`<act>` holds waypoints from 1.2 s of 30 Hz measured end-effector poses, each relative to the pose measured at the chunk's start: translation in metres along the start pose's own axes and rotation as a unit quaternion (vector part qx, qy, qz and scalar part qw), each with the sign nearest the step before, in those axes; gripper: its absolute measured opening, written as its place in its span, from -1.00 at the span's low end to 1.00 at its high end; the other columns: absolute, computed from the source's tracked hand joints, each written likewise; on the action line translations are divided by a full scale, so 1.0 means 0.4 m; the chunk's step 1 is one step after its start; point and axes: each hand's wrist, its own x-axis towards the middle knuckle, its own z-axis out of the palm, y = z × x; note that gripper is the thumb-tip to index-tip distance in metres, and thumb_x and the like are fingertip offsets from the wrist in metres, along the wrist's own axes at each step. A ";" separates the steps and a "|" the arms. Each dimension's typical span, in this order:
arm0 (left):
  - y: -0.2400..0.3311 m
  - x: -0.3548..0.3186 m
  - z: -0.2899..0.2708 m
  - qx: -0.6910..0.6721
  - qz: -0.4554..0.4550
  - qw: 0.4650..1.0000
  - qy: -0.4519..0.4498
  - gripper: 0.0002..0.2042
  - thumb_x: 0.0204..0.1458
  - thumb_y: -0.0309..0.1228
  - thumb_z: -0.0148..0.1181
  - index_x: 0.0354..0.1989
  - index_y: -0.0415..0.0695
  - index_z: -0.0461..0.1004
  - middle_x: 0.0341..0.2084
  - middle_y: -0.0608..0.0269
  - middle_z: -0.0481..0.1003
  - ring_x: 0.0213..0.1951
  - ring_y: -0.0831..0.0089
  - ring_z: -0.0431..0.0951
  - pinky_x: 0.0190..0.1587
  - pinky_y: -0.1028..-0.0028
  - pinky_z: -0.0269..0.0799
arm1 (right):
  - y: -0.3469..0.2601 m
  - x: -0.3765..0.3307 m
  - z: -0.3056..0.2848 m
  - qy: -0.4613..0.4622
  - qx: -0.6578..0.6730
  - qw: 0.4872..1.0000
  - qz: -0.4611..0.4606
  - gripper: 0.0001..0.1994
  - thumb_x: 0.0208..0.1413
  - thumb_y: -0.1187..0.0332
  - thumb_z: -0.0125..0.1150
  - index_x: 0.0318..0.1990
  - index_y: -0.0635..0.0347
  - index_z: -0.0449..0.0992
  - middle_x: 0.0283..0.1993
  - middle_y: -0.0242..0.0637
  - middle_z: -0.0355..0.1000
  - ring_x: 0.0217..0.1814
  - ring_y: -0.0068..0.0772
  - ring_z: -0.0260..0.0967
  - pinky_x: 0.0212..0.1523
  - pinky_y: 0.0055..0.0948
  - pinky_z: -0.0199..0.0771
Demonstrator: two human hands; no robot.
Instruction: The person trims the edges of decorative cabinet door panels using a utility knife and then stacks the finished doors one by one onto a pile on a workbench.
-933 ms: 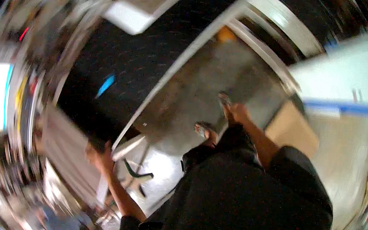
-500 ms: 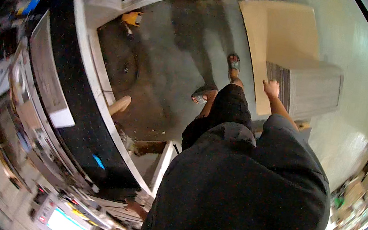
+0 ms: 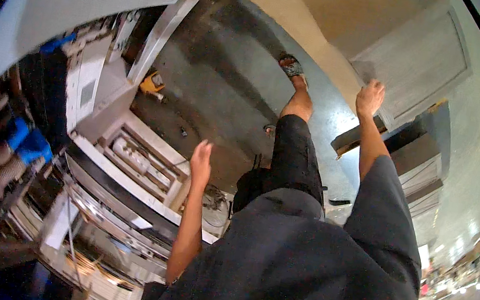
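My left hand (image 3: pixel 202 160) is raised over the floor beside the machine's pale frame, fingers stretched upward and open, with nothing in it. My right hand (image 3: pixel 371 98) hangs in front of a stack of grey wood-look panels (image 3: pixel 414 67), its fingers curled in. No object shows in that hand, and whether it touches the stack I cannot tell. A large brown cardboard sheet (image 3: pixel 298 20) lies against the panels on their left side.
The machine's pale metal frame (image 3: pixel 175 21) bounds the floor on the left. A yellow-orange tool (image 3: pixel 152 84) lies on the grey floor (image 3: pixel 220 73) near it. More stacked boards (image 3: pixel 419 166) stand right of my right arm. My sandalled foot (image 3: pixel 292 65) is stepping ahead.
My left hand has risen from low beside the machine into open air. The view has turned, and the panels and cardboard appear higher. My right hand stays near the panels.
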 end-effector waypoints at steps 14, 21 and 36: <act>0.684 0.593 0.901 0.074 0.166 0.941 -0.286 -0.39 0.31 -0.04 0.25 0.26 -0.37 0.48 0.07 -0.05 0.62 0.13 0.21 0.62 0.22 0.30 0.47 | 0.046 -0.039 -0.095 0.099 0.090 0.990 -0.038 -0.52 0.15 0.36 0.30 0.24 0.17 0.45 0.17 -0.08 0.40 0.30 0.04 0.36 0.30 0.01 0.38; 0.911 0.545 0.917 0.195 0.072 0.908 -0.364 -0.20 0.10 0.11 0.45 0.25 -0.42 0.49 0.09 -0.19 0.61 0.12 0.07 0.63 0.18 0.21 0.52 | -0.189 -0.219 -0.247 0.053 0.188 0.973 -0.123 -0.43 0.03 0.28 0.48 0.21 0.20 0.45 0.14 -0.04 0.39 0.24 0.09 0.35 0.27 -0.01 0.36; 0.933 -0.302 0.001 0.402 0.423 0.812 -0.018 -0.79 0.20 -0.29 0.25 -0.13 -0.15 0.50 -0.29 0.06 0.58 -0.19 -0.03 0.63 -0.08 0.06 0.53 | -0.278 -0.340 -0.977 -0.146 0.896 0.417 0.045 -0.14 0.29 -0.39 0.12 0.42 0.19 0.28 0.42 -0.07 0.27 0.38 0.08 0.26 0.38 0.10 0.30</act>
